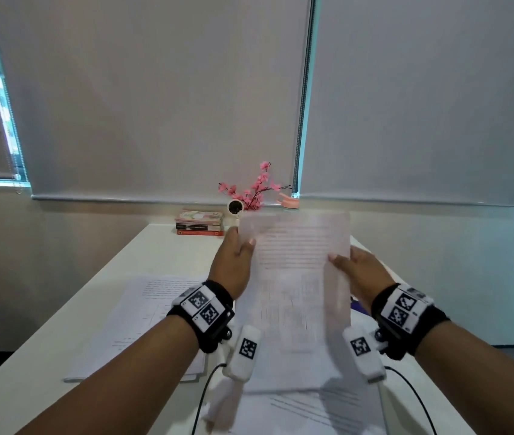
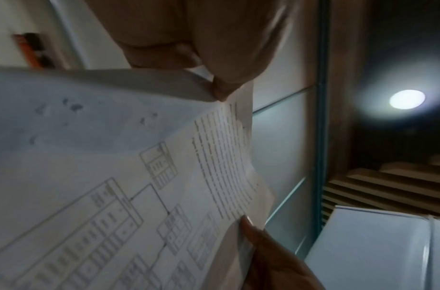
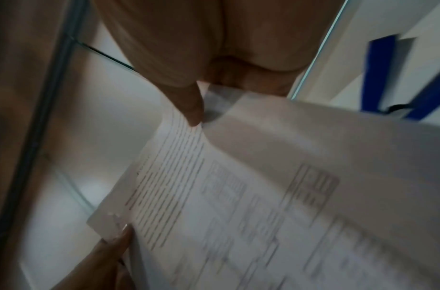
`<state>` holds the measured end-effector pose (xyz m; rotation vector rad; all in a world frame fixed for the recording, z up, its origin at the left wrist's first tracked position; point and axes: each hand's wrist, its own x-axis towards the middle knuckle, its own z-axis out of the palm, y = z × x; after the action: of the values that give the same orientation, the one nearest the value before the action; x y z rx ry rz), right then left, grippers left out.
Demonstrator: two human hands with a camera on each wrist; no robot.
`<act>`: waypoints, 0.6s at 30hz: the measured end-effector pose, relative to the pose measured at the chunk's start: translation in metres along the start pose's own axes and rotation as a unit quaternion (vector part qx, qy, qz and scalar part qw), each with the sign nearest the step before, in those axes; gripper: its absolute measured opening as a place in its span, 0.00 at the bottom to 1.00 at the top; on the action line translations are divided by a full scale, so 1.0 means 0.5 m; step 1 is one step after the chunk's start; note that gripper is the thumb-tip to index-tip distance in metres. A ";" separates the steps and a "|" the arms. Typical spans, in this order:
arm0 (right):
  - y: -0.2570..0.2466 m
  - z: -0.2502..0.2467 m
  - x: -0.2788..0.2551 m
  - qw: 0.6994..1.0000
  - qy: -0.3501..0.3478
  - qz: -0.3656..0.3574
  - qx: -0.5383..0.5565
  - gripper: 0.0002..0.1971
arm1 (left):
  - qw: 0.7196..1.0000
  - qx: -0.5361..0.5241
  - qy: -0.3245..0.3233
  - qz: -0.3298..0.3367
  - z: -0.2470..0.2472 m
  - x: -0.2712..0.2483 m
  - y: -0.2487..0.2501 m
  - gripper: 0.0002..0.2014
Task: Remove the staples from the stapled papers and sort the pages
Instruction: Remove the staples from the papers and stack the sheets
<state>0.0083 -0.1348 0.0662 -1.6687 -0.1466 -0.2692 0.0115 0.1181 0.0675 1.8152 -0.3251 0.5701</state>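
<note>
You hold the sheet (image 1: 293,296) upright at frame centre above the table (image 1: 142,255): left hand (image 1: 233,262) pinches its left edge, right hand (image 1: 359,271) its right edge, thumbs on the printed face. Risk: pulling outward tears it, since both grips are thin pinches. No staple is visible; a missed one would snag pages when you drop it on the pile (image 1: 142,321) at lower left.

**Background items at far table edge**

White table (image 1: 161,246) under grey roller blinds (image 1: 155,98). Far edge, left to right: short stack of books, red one at bottom (image 1: 199,223); small white round clock, dark face (image 1: 235,207); pink blossom sprig (image 1: 254,189); pink and white object on sill (image 1: 287,201), type unclear. Round ceiling light (image 2: 407,99).
</note>
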 end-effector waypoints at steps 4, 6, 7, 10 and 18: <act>-0.093 0.019 0.003 0.994 0.031 -0.099 0.026 0.12 | 0.996 -0.019 0.037 0.078 -0.022 0.019 0.088 0.08; -0.107 0.023 -0.008 0.992 0.030 -0.119 0.031 0.11 | 0.995 -0.027 0.037 0.089 -0.026 0.012 0.110 0.11; -0.100 0.025 -0.016 0.992 0.028 -0.121 0.025 0.10 | 0.995 -0.024 0.034 0.091 -0.024 0.006 0.106 0.11; -0.032 0.027 -0.041 0.996 0.014 -0.084 0.005 0.10 | 0.999 -0.015 0.009 0.049 -0.009 -0.024 0.058 0.08; 0.021 0.033 -0.051 0.999 -0.013 -0.041 -0.006 0.12 | 0.999 0.033 0.000 -0.019 0.011 -0.055 0.005 0.11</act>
<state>-0.0120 -0.1184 0.0478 -1.6812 -0.2339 -0.3105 -0.0116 0.1101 0.0537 1.8817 -0.2736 0.5597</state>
